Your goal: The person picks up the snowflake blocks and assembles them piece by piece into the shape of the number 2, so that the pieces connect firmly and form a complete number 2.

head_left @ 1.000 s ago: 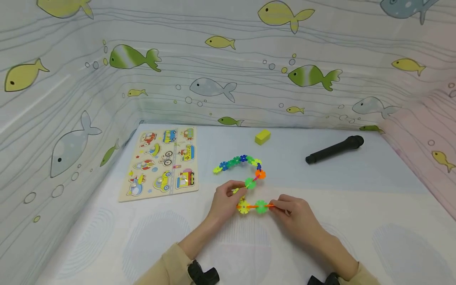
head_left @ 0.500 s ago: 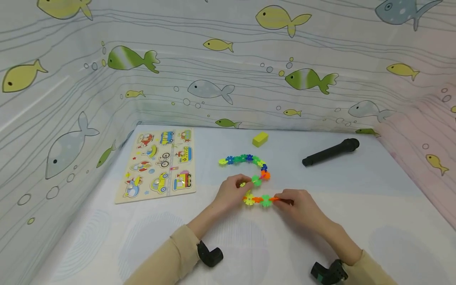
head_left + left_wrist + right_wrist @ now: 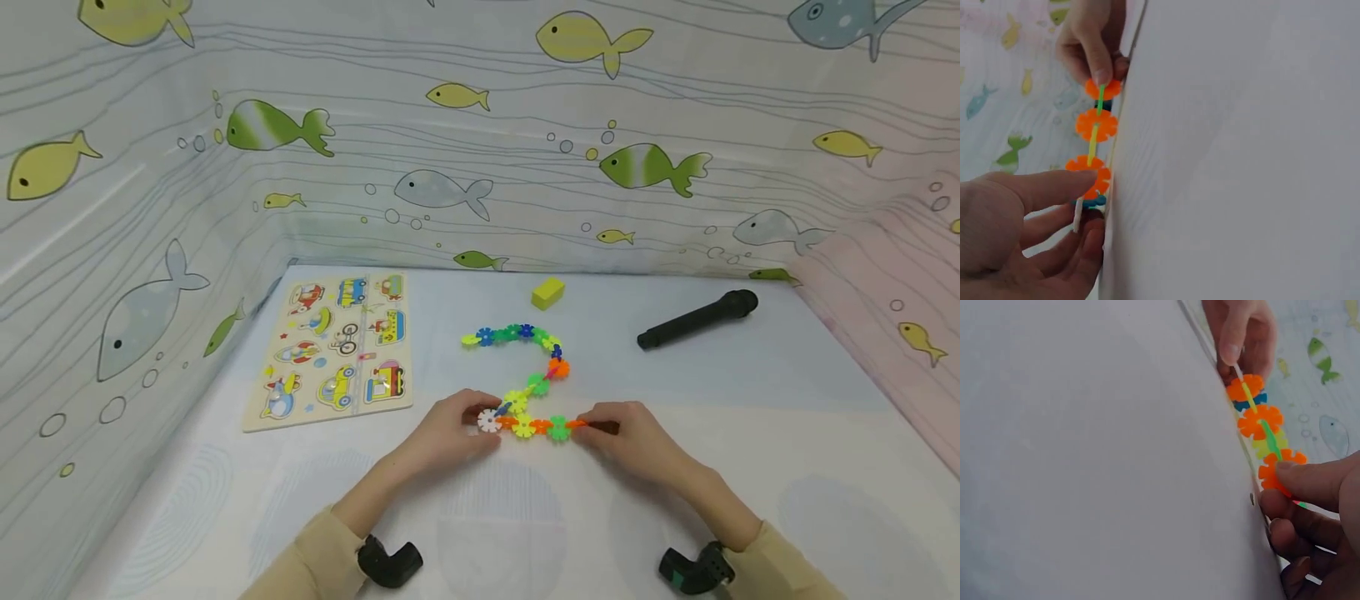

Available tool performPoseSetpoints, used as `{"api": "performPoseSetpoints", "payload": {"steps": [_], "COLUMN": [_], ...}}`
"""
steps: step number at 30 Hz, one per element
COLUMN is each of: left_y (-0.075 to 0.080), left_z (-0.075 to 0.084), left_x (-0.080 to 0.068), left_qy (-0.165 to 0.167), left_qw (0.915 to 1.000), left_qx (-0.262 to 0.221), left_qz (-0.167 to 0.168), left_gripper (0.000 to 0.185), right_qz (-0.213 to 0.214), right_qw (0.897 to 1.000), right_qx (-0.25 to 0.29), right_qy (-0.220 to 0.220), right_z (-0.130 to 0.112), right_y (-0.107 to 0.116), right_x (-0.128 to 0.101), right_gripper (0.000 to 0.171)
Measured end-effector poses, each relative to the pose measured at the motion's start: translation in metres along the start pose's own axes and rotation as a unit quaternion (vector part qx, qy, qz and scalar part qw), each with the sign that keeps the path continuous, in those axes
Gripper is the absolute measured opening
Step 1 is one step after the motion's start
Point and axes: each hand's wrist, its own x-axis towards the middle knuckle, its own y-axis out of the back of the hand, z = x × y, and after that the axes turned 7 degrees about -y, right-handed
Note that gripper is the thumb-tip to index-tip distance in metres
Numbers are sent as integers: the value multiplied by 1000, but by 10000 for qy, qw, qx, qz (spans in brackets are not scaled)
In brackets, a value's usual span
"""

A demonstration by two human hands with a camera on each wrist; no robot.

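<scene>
A chain of interlocking plastic snowflake discs (image 3: 522, 427) in yellow, green, blue, orange and white lies on the table in a curve like a figure 2. My left hand (image 3: 456, 429) is at the lower left bend, beside the white disc (image 3: 489, 420). In the left wrist view its thumb presses over an orange disc (image 3: 1088, 177), with the other fingers curled beneath. At the lower right end, my right hand (image 3: 632, 437) pinches the end orange disc (image 3: 1272, 474) between thumb and forefinger. The bottom row runs straight between both hands.
A wooden puzzle board (image 3: 330, 350) with vehicle pictures lies at the left. Behind the chain sits a yellow block (image 3: 548, 293), and a black microphone (image 3: 697, 320) lies at the back right. Fish-patterned cloth walls (image 3: 525, 133) enclose the table's back and sides.
My left hand has moved down and left from the chain's middle to the lower left bend, uncovering the white disc and yellow ones. My right hand keeps its pinch on the end.
</scene>
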Motion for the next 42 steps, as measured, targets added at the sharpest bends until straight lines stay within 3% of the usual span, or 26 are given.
{"api": "performPoseSetpoints", "payload": {"steps": [4,12,15,19,21,26,36,42], "left_y": [0,5,11,21,26,30,29,31], "left_z": [1,7,6,-1,-5,-9,-7,-11], "left_x": [-6,-3,6,29,41,60,57,64], "left_qy": [-2,11,130,559,674,709,769,806], "left_qw": [9999,9998,9983,9894,9862,9859,9869,9836], "left_qx": [105,215,418,719,848,922,750,1040], "left_qz": [-100,-39,380,1127,1254,1206,1207,1230], "left_gripper": [39,43,43,46,49,46,38,52], "right_qz": [-224,-251,-209,-163,-160,-200,-317,-498], "right_qw": [9997,9995,9995,9996,9998,9997,9993,9983], "right_qx": [6,-138,-194,-139,-80,16,-45,-3], "right_qy": [-33,-105,-158,-155,-129,-148,-213,-299], "right_z": [3,2,3,4,4,3,3,8], "right_y": [1,3,4,5,5,4,5,7], "right_x": [1,3,3,2,2,2,3,4], "right_gripper": [15,14,13,14,15,18,19,19]}}
